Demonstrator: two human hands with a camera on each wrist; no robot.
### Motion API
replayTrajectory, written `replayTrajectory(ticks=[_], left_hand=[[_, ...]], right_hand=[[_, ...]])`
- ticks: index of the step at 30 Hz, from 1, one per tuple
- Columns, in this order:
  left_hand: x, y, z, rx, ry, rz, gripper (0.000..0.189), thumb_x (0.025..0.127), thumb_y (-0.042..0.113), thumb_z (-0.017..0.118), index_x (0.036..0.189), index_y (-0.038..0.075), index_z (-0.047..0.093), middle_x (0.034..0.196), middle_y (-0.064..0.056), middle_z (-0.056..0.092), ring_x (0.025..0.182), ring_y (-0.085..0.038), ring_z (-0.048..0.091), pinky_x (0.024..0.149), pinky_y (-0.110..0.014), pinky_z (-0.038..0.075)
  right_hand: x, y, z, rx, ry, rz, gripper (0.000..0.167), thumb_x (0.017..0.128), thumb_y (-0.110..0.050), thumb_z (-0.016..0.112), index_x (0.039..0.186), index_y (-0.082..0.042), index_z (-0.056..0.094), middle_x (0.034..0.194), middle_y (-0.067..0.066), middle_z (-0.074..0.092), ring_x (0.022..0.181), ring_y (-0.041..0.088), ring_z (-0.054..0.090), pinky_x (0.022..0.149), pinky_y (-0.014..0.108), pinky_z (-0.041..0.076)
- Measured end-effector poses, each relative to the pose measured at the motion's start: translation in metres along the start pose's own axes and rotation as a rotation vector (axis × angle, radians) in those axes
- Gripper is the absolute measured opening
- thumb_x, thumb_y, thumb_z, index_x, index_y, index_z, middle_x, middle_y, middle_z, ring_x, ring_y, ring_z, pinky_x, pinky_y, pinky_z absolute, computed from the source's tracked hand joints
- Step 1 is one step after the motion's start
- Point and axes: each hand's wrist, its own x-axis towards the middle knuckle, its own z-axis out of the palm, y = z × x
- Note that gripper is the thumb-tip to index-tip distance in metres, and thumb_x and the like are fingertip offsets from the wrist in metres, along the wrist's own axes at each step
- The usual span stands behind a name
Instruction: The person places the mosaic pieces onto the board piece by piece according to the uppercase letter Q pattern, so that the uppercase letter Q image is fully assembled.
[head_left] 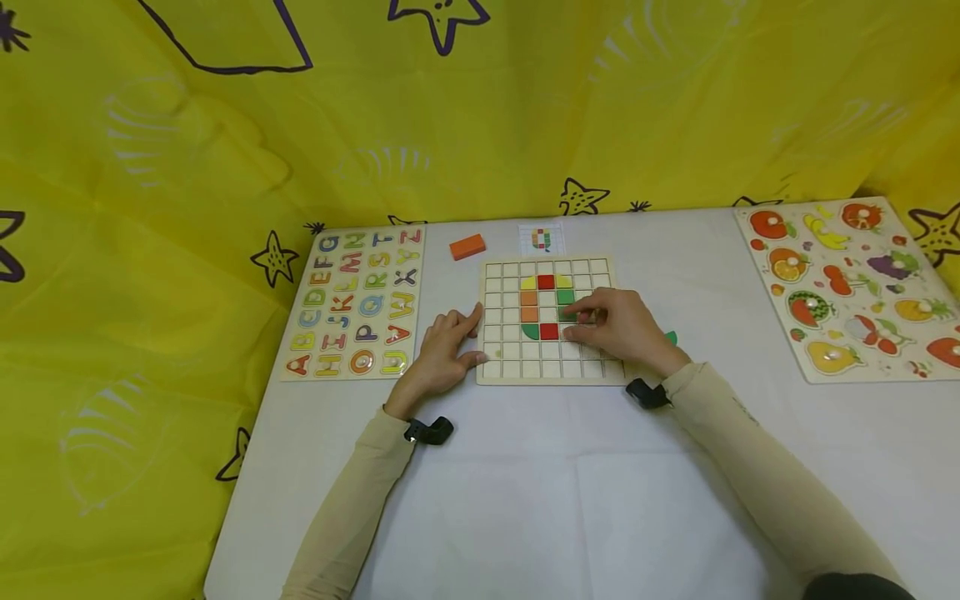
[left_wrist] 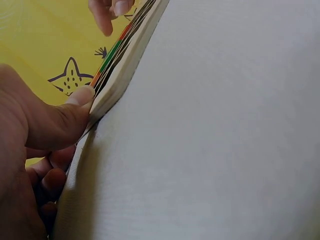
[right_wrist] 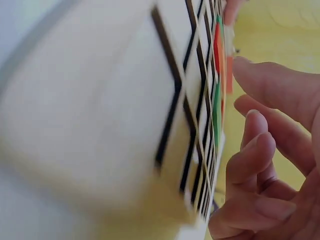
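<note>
A wooden grid board [head_left: 510, 369] lies on the table. Set in its squares is a ring of tiles: a red tile [head_left: 545, 282] at the top, orange tiles [head_left: 529, 306] down the left, green tiles [head_left: 565, 297] on the right, and another red tile [head_left: 549, 332] at the bottom. Rounded yellow and green pieces fill several corners. My left hand [head_left: 442, 352] touches the board's left edge with thumb and index finger. Over the ring's right side is my right hand [head_left: 618, 325], its index fingertip at the lower green tile, thumb and index apart [right_wrist: 270, 145].
An orange block [head_left: 468, 247] and a small pattern card [head_left: 541, 239] lie behind the board. An alphabet puzzle [head_left: 352, 304] is on the left, a fruit puzzle [head_left: 855, 287] on the right. One green piece [head_left: 671, 337] shows beside my right wrist. Yellow cloth [head_left: 480, 125] hangs behind.
</note>
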Motion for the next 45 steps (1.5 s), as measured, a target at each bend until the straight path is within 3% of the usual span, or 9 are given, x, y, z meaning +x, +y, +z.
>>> replayTrajectory(ticks=[16, 22, 32, 45], left_hand=[[-0.001, 0.001, -0.002, -0.008, -0.008, -0.020, 0.081, 0.098, 0.018, 0.075, 0.166, 0.008, 0.032, 0.114, -0.008, 0.053, 0.101, -0.024, 0.037, 0.091, -0.036, 0.024], [-0.002, 0.003, -0.003, -0.012, -0.008, -0.019, 0.081, 0.098, 0.018, 0.075, 0.166, 0.007, 0.032, 0.114, -0.009, 0.053, 0.102, -0.025, 0.038, 0.090, -0.037, 0.024], [-0.001, 0.001, 0.000, -0.016, -0.008, -0.011, 0.081, 0.098, 0.018, 0.075, 0.166, 0.007, 0.032, 0.115, -0.009, 0.054, 0.103, -0.024, 0.038, 0.091, -0.037, 0.025], [-0.002, 0.003, 0.000, -0.014, -0.008, -0.011, 0.081, 0.097, 0.018, 0.075, 0.166, 0.007, 0.033, 0.115, -0.009, 0.054, 0.104, -0.025, 0.038, 0.091, -0.037, 0.026]], right_hand=[[-0.048, 0.041, -0.067, -0.148, 0.019, 0.093, 0.025, 0.090, -0.017, 0.086, 0.113, -0.011, 0.083, 0.098, 0.006, 0.075, 0.079, 0.019, 0.059, 0.067, 0.027, 0.046], [-0.066, 0.052, -0.082, -0.169, -0.024, 0.131, 0.029, 0.089, -0.017, 0.087, 0.117, -0.013, 0.082, 0.104, 0.007, 0.076, 0.080, 0.016, 0.057, 0.069, 0.026, 0.045], [-0.079, 0.063, -0.084, -0.172, -0.049, 0.163, 0.035, 0.087, -0.010, 0.086, 0.121, -0.010, 0.080, 0.104, 0.008, 0.072, 0.081, 0.017, 0.053, 0.070, 0.026, 0.043], [-0.080, 0.065, -0.076, -0.156, -0.017, 0.120, 0.022, 0.086, -0.009, 0.088, 0.105, -0.007, 0.079, 0.100, 0.007, 0.073, 0.079, 0.015, 0.052, 0.069, 0.025, 0.042]])
